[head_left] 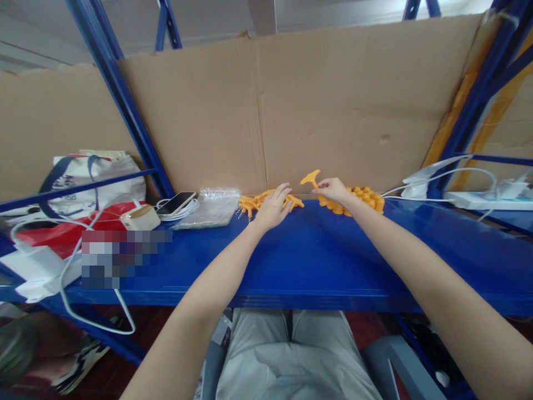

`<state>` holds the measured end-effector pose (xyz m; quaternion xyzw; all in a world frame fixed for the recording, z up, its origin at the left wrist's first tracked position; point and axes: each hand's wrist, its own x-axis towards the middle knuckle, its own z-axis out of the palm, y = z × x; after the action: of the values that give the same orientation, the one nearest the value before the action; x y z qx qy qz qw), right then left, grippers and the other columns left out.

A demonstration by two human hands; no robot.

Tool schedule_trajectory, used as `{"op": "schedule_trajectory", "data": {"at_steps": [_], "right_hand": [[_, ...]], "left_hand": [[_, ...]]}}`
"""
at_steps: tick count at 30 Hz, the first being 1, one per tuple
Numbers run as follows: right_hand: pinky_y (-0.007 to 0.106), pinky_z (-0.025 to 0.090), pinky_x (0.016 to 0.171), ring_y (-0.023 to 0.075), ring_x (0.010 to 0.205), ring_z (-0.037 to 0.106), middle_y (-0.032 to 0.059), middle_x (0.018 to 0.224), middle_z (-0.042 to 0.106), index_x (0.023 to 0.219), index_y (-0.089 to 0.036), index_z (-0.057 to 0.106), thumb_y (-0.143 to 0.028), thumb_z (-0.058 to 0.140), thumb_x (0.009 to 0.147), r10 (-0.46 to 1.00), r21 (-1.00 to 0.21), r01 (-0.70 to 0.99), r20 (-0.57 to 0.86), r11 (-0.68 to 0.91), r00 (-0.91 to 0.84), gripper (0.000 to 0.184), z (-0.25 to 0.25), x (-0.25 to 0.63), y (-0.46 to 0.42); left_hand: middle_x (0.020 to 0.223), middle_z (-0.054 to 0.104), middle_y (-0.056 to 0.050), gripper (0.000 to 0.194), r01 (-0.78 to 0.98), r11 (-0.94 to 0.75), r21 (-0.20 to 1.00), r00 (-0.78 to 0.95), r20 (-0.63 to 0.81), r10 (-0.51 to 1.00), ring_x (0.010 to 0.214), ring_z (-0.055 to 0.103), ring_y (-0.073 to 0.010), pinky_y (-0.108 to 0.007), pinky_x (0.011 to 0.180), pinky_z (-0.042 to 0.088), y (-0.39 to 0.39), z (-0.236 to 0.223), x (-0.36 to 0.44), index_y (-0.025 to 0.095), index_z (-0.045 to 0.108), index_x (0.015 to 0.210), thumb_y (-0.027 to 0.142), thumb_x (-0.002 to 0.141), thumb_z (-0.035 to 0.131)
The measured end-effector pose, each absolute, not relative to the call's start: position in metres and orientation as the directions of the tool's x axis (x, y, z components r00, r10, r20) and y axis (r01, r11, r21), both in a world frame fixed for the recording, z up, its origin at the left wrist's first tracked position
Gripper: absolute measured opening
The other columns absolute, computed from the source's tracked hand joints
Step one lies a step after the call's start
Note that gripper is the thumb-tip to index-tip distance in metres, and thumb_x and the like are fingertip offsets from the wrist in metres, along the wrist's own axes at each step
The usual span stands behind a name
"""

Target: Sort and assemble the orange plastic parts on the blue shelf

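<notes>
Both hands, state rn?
Left hand: open, fingers spread at the left orange pile; contact unclear.
Right hand: closed, holding an orange T-shaped piece.

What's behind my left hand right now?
Orange pieces show on either side of your left hand, with a cardboard panel standing farther back. Whatever the hand itself covers can't be seen.

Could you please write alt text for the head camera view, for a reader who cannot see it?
The right hand holds up an orange T-shaped piece beside a cluster of orange parts on a blue shelf. The left hand, fingers spread, is at a pile of orange pieces. A plastic bag and phone lie farther left, with cardboard behind.
</notes>
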<state>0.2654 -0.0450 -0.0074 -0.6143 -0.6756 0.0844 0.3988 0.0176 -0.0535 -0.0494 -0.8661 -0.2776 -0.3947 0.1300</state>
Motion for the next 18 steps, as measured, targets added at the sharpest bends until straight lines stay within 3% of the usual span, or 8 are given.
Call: {"op": "schedule_trajectory", "data": {"at_steps": [7,14,18], "right_hand": [[0.023,0.048,0.049,0.0119,0.052,0.055,-0.0023,0.051,0.056,0.065,-0.021,0.061,-0.019,0.081,0.079,0.909,-0.784,0.614,0.32,0.097,0.265,0.024,0.004,0.271,-0.017],[0.021,0.045,0.042,0.0088,0.041,0.047,-0.0041,0.047,0.053,0.07,-0.02,0.062,-0.018,0.077,0.083,0.898,-0.844,0.537,0.231,-0.007,0.374,0.02,-0.008,0.275,0.011],[0.023,0.046,0.044,0.0116,0.047,0.054,-0.0008,0.057,0.059,0.083,-0.018,0.066,-0.026,0.077,0.087,0.938,-0.899,0.438,0.176,0.03,0.299,0.014,-0.017,0.293,0.027]], "left_hand": [[0.141,0.061,-0.017,0.032,0.59,-0.807,-0.01,0.544,0.743,0.389,0.133,0.058,-0.0272,-0.05,0.114,0.046,-0.052,-0.052,0.018,0.016,0.056,0.129,0.027,0.101,0.046],[0.13,0.067,-0.016,0.026,0.578,-0.816,-0.015,0.561,0.734,0.383,0.123,0.064,-0.027,-0.049,0.11,0.049,-0.047,-0.056,0.018,0.017,0.059,0.121,0.027,0.101,0.046],[0.126,0.069,-0.014,0.025,0.564,-0.826,-0.005,0.564,0.733,0.381,0.118,0.066,-0.0264,-0.049,0.108,0.051,-0.045,-0.055,0.017,0.018,0.059,0.12,0.025,0.1,0.046]]}}
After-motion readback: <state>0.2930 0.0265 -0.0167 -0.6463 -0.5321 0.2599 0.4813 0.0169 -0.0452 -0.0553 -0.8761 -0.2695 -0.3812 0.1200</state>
